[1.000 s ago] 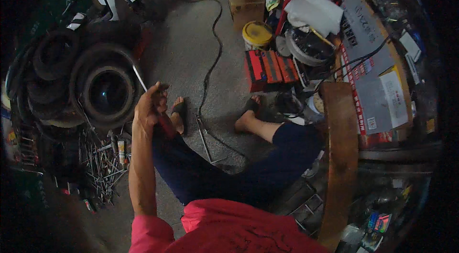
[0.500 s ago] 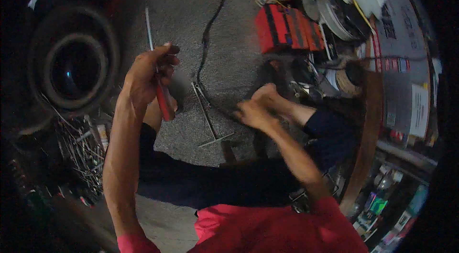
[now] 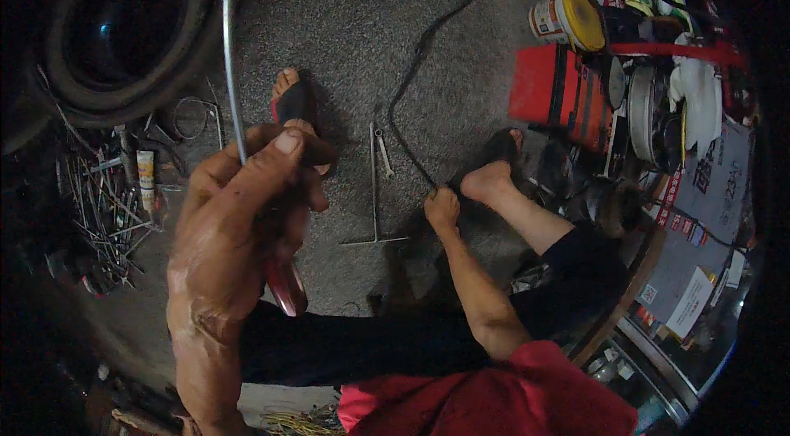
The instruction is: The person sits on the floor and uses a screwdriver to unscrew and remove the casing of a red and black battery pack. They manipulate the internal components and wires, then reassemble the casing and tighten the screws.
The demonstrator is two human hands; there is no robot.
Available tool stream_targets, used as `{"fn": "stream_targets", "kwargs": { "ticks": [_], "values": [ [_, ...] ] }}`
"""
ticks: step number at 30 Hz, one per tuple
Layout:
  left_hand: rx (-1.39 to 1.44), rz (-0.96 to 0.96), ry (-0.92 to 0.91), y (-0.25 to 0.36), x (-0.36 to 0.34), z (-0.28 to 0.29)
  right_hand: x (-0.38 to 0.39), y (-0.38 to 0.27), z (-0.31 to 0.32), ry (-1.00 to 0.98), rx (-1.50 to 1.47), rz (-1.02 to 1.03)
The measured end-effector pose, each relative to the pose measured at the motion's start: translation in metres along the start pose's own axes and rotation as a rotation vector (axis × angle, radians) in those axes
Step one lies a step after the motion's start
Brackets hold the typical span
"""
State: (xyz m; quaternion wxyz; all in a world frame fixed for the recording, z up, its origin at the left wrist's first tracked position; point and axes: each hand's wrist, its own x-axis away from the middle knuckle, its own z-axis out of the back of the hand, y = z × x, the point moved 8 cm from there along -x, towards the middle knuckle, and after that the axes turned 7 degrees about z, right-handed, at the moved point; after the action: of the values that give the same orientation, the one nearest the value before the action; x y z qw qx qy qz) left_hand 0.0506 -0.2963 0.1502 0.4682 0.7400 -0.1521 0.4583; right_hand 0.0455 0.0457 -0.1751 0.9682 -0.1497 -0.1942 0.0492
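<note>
Raised close on the left, my left hand (image 3: 251, 201) is closed around a screwdriver (image 3: 230, 49). Its long metal shaft points away from me, and the red handle shows below my palm. My right hand (image 3: 443, 209) grips a black cable (image 3: 411, 78) low over the floor, beside my right foot. From there the cable runs up and away across the floor. Between my feet lie a T-handle socket wrench (image 3: 374, 189) and, alongside it, a small combination wrench (image 3: 383, 153).
A tire (image 3: 193, 16) lies at the far left, with a heap of metal tools (image 3: 107, 205) nearer me. At right stand a red box (image 3: 543, 86), a yellow-lidded bucket (image 3: 580, 20) and a grey carton (image 3: 708, 214). My legs span the near floor.
My left hand has come up nearer the camera with the screwdriver. My right hand, blurred before near the cable, is now closed on it. The whole view has shifted.
</note>
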Motion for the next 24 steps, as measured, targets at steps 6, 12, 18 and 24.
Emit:
{"fn": "stream_targets", "kwargs": {
  "ticks": [6, 12, 18, 24],
  "values": [
    [0.042, -0.004, 0.06, -0.002, -0.013, 0.014, -0.048, -0.105, -0.006, -0.201, -0.166, 0.088],
    [0.09, 0.011, 0.023, 0.0, -0.016, 0.002, -0.062, -0.144, -0.04, -0.155, -0.001, 0.102],
    [0.092, 0.012, 0.009, -0.001, -0.024, 0.0, -0.055, -0.15, -0.036, -0.237, 0.011, 0.236],
    [0.02, 0.018, -0.027, -0.003, -0.02, -0.012, -0.048, -0.12, -0.03, -0.26, -0.093, 0.106]
  ]
}}
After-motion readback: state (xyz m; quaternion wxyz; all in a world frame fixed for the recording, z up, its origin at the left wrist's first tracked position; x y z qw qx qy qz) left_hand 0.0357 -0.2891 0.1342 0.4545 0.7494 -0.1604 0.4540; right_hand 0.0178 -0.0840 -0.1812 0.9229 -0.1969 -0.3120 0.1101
